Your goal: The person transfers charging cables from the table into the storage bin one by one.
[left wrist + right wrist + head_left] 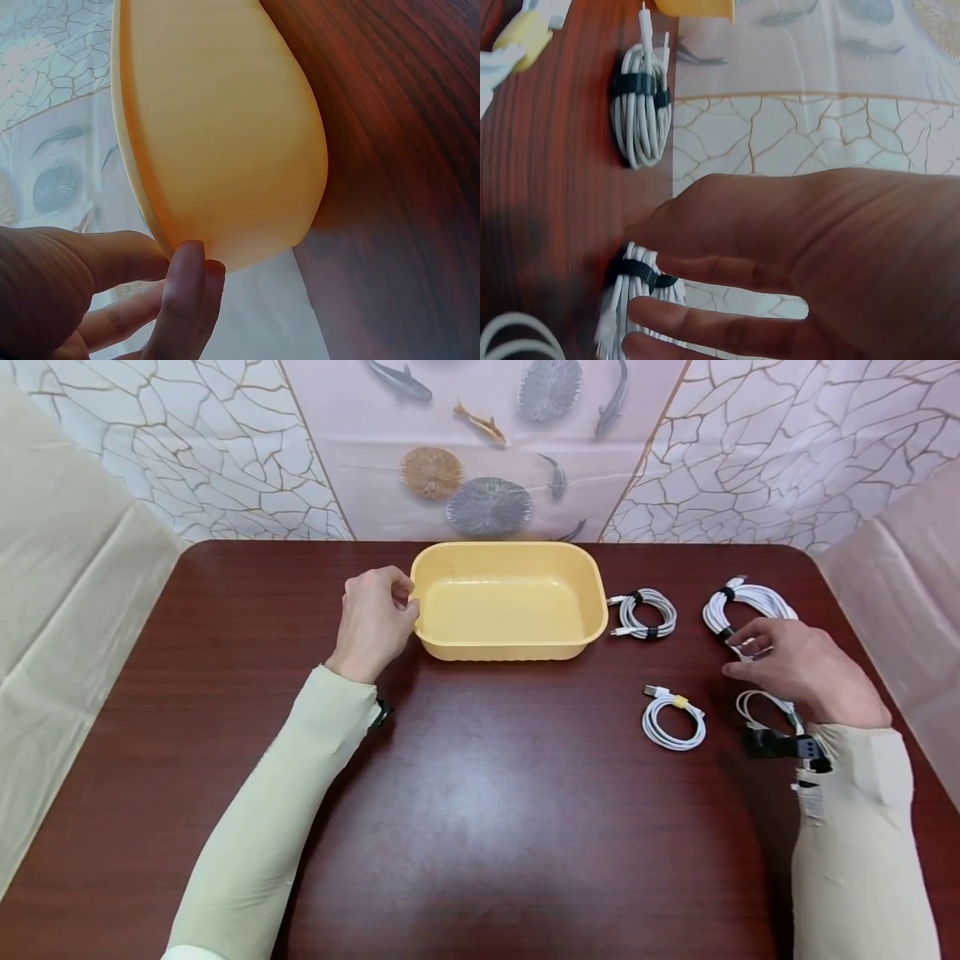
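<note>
A yellow plastic basin (504, 614) stands at the back of the table, and its inside is bare. My left hand (375, 622) pinches the basin's left rim between thumb and fingers, as the left wrist view shows up close. Over on the right, my right hand (806, 664) hovers at the large coiled white cable (761, 599), which is bound with black straps. In the right wrist view its fingers (705, 322) are spread and loosely bent beside that coil, holding nothing; whether they touch it I cannot tell.
Beside the basin lies another coiled cable (651, 614) with black straps. Nearer is a white USB cable (673, 727) with a yellow tie. A thin white cable (757, 706) lies partly under my right wrist. Patterned cloth (480, 443) rises behind the table.
</note>
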The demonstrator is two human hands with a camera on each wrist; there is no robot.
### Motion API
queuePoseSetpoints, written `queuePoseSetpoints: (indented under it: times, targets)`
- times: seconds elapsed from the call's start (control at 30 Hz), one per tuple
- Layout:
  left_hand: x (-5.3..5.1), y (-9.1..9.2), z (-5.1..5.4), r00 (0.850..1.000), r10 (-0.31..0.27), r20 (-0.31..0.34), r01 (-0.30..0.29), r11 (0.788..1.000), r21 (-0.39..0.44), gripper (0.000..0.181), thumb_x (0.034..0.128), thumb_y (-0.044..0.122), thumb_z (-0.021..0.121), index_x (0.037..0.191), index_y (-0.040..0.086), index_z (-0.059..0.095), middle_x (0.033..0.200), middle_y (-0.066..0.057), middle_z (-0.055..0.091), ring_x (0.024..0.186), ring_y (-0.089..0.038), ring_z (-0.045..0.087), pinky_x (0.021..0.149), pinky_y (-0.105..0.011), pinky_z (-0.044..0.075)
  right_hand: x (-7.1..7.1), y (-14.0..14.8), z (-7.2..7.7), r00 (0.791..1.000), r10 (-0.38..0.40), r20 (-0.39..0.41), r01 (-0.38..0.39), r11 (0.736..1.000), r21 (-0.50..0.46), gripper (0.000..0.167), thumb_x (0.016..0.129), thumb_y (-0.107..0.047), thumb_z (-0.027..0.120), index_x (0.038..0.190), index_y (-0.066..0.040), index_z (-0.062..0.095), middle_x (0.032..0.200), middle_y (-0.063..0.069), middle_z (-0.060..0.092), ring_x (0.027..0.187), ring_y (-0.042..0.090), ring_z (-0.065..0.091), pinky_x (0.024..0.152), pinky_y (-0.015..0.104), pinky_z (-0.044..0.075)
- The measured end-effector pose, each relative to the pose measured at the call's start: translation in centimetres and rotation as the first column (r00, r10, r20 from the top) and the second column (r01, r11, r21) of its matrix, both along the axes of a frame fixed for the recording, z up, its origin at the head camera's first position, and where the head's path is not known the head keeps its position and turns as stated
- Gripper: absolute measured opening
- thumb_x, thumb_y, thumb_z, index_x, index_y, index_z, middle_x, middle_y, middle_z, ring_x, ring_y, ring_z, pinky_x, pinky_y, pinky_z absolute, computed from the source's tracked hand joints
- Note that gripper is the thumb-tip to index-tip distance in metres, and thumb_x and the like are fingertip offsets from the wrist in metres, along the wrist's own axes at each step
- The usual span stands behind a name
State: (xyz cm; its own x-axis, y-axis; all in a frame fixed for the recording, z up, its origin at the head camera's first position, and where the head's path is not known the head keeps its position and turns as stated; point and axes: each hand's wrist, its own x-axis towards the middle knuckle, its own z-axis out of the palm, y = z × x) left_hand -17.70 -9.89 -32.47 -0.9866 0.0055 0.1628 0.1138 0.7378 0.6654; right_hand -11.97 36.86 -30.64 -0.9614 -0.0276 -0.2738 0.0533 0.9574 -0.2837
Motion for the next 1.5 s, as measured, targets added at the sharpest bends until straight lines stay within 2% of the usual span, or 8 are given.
queuePoseSetpoints:
  times: [0.33,0.53,0.8,0.97,1.03,1.17,1.33,1.5]
  targets:
    - [-0.1,0.2,-0.2,1.000,0.008,-0.006,-0.008,1.000,-0.004,0.019,0.0910,0.005,0.064,0.107,-0.002,0.072,0.096,-0.015,0.074,0.087,-0.026,0.070,0.081,-0.040,0.056,-0.1,1.5,-0.4,1.000,0.015,0.002,-0.015,0.999,0.034,0.040,0.091,-0.023,0.071,0.119,0.004,0.063,0.110,0.031,0.071,0.093,0.044,0.067,0.067,0.033,0.046]
    - [0.0,0.2,-0.1,1.000,0.013,-0.015,-0.013,1.000,-0.012,0.018,0.0911,0.006,0.064,0.106,-0.001,0.072,0.095,-0.014,0.074,0.086,-0.026,0.069,0.080,-0.040,0.056,-0.1,2.0,-0.3,1.000,0.010,0.019,-0.011,0.999,0.044,0.040,0.089,-0.023,0.072,0.117,0.004,0.064,0.109,0.030,0.071,0.097,0.046,0.066,0.068,0.032,0.045]
    - [0.1,0.2,-0.1,1.000,0.019,-0.006,-0.019,1.000,-0.021,0.018,0.0921,0.007,0.064,0.107,0.000,0.072,0.097,-0.013,0.074,0.087,-0.026,0.069,0.081,-0.040,0.056,0.5,3.0,0.0,0.998,-0.028,0.056,0.024,0.997,0.070,0.034,0.088,-0.027,0.073,0.111,-0.002,0.068,0.105,0.025,0.074,0.087,0.031,0.066,0.066,0.032,0.042]
    - [0.1,0.2,-0.1,1.000,0.021,0.001,-0.021,1.000,-0.020,0.019,0.0924,0.008,0.064,0.107,0.000,0.072,0.098,-0.014,0.074,0.087,-0.026,0.069,0.080,-0.041,0.056,0.6,3.3,0.3,0.994,-0.005,0.112,-0.003,0.998,0.066,0.030,0.089,-0.026,0.073,0.109,-0.004,0.071,0.105,0.021,0.076,0.087,0.020,0.064,0.069,0.031,0.042]
    - [0.1,0.2,-0.1,1.000,0.022,-0.001,-0.022,1.000,-0.018,0.018,0.0922,0.008,0.064,0.107,0.000,0.072,0.098,-0.014,0.074,0.087,-0.026,0.069,0.080,-0.041,0.056,0.6,3.5,0.3,0.992,0.023,0.123,-0.031,0.997,0.070,0.029,0.088,-0.024,0.073,0.108,-0.002,0.072,0.105,0.022,0.076,0.087,0.021,0.064,0.071,0.032,0.043]
    - [0.2,0.2,0.0,1.000,0.022,-0.007,-0.022,1.000,-0.018,0.018,0.0920,0.008,0.064,0.107,0.000,0.072,0.097,-0.014,0.074,0.086,-0.027,0.069,0.080,-0.041,0.056,0.5,3.5,0.1,0.989,0.055,0.136,-0.064,0.996,0.057,0.024,0.087,-0.020,0.075,0.101,0.000,0.072,0.094,0.018,0.075,0.081,0.020,0.059,0.069,0.032,0.043]
    - [0.2,0.2,0.0,1.000,0.021,-0.006,-0.021,1.000,-0.022,0.019,0.0920,0.008,0.064,0.108,0.000,0.072,0.097,-0.014,0.074,0.086,-0.027,0.069,0.080,-0.041,0.056,0.6,3.5,-0.2,0.986,0.031,0.164,-0.037,0.999,0.029,0.022,0.085,-0.018,0.076,0.097,-0.001,0.072,0.085,0.007,0.071,0.079,0.020,0.053,0.067,0.032,0.041]
    - [0.2,0.3,-0.1,1.000,0.022,-0.002,-0.022,1.000,-0.017,0.018,0.0926,0.008,0.065,0.108,0.000,0.072,0.097,-0.014,0.074,0.087,-0.026,0.069,0.080,-0.041,0.056,0.7,3.9,-0.3,0.986,0.031,0.167,-0.037,0.999,0.036,0.020,0.084,-0.019,0.077,0.095,-0.002,0.073,0.085,0.007,0.071,0.080,0.020,0.054,0.068,0.032,0.041]
